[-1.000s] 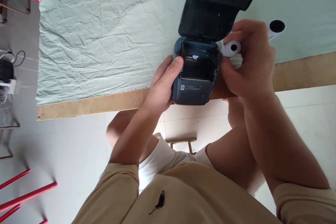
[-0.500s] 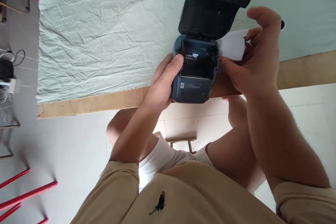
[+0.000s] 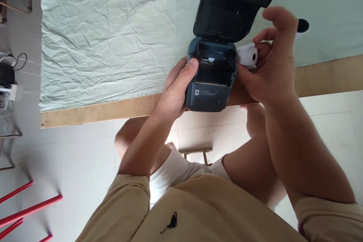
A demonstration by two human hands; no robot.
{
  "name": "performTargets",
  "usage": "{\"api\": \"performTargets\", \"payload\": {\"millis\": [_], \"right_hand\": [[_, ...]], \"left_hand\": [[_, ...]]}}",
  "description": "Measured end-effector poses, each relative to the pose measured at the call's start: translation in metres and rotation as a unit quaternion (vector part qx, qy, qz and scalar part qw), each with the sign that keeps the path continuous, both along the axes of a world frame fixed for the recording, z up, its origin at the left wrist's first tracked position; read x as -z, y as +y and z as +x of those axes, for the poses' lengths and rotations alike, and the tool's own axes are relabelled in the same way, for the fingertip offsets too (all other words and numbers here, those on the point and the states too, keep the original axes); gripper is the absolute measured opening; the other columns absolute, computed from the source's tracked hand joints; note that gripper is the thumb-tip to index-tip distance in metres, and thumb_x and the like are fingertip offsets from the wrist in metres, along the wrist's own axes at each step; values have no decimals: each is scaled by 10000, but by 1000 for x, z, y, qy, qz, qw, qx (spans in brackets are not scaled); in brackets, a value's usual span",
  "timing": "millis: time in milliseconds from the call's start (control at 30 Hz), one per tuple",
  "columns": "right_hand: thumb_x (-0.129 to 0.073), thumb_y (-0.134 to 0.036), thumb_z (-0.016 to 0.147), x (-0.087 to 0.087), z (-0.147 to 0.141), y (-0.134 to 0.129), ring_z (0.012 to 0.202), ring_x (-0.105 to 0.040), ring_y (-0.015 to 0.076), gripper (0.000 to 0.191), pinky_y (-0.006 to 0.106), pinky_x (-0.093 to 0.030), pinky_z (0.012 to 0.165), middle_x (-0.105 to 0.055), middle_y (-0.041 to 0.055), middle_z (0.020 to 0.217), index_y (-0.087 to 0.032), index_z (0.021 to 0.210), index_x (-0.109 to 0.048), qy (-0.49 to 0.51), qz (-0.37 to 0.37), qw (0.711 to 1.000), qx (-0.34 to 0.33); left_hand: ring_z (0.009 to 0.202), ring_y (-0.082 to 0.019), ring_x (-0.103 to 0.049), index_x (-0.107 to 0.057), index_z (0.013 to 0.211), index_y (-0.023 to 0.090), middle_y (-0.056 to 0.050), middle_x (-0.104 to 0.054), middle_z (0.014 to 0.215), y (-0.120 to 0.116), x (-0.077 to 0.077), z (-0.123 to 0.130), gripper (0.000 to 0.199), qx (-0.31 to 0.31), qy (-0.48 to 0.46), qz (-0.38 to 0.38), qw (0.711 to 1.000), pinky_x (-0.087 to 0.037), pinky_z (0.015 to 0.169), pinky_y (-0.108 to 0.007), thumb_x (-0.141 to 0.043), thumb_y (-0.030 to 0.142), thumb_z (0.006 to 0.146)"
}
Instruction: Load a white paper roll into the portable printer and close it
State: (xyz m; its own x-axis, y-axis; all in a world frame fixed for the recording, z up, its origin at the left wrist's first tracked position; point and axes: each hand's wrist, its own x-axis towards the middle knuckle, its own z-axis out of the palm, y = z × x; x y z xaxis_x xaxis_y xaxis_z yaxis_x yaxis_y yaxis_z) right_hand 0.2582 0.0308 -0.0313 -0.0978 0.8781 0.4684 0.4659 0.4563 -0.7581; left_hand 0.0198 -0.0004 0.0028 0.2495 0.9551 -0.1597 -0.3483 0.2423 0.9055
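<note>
A dark label printer (image 3: 208, 96) is tilted at the table's front edge, its black lid (image 3: 227, 13) swung up and its paper bay bare inside. My left hand (image 3: 177, 85) grips the printer's left side, thumb on the rim of the bay. Against the printer's right side is a small white paper roll (image 3: 246, 55) with a dark hole in its end. My right hand (image 3: 270, 58) has its lower fingers around that roll, with the index finger raised and curved; part of the roll is hidden by the fingers.
A pale green cloth (image 3: 113, 38) covers the table, whose wooden edge (image 3: 99, 115) shows in front. A black-and-white object (image 3: 303, 26) lies behind my right hand. Red bars (image 3: 31, 211) stand at lower left, with cables (image 3: 11, 60) further up. A small stool (image 3: 197, 152) is below.
The white paper at the printer's right has turned so that its round end with the hole shows. My right hand has shifted slightly left, uncovering more of the black-and-white object.
</note>
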Motion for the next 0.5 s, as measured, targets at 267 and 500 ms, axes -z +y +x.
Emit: {"api": "performTargets", "payload": {"millis": [267, 500], "right_hand": [[-846, -464, 896, 9, -2, 8, 1017, -738, 215, 807, 400, -640, 787, -713, 6, 1163, -471, 1587, -428, 121, 99, 988, 5], [-723, -256, 911, -11, -1, -15, 1117, -800, 237, 731, 443, -644, 859, -795, -1, 1289, -458, 1580, -508, 60, 11, 998, -31]], "left_hand": [[1416, -327, -808, -777, 1154, 249, -46, -833, 1147, 1, 1, 0, 532, -2, 23, 14, 1000, -759, 935, -388, -541, 726, 1140], [1422, -318, -809, -765, 1158, 252, -34, -840, 1141, 0, -1, 1, 547, -8, 46, 10, 999, -767, 970, -394, -496, 728, 1156]]}}
